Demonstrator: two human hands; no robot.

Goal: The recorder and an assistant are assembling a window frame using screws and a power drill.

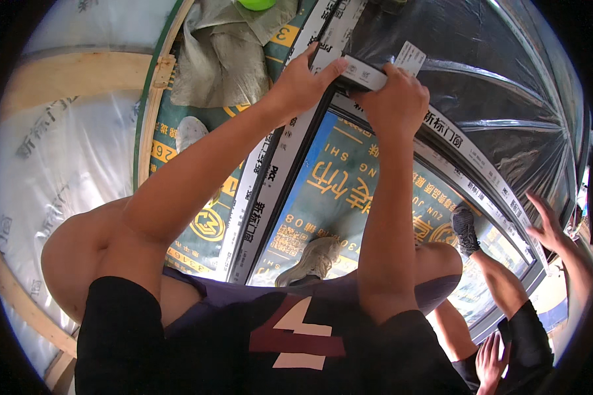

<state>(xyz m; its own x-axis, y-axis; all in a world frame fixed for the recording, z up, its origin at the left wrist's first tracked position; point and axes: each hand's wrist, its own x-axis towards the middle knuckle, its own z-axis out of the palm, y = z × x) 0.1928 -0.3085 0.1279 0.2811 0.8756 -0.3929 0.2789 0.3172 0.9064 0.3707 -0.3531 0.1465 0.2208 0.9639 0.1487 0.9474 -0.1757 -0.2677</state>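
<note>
Short white-faced block [364,74] is located at the top corner of the film-wrapped frame [255,210], between both hands. Its right end is covered by the right hand [396,102], so full length can't be read. Underside hidden too; whether it is joined to the frame can't be told.

Right hand: fingers curled over the block's right end, block gripped; fingertips partly hidden. Left hand [298,85]: thumb and index spread well apart, thumb laid at the block's left end, index by the frame's edge. Remaining fingers are masked by the hand itself; whether the frame is gripped can't be told.

White tag [410,58] is seen just beyond the right hand, lower end blocked by it. Bright green item [257,3] is cut off by the top edge, kind unclear; grey cloth [227,62] is bunched below it. At far right, a co-worker's raised hand [545,227] is shown with fingers spread, near the curved rail [468,155]; forearm is lost in the dark rim.
</note>
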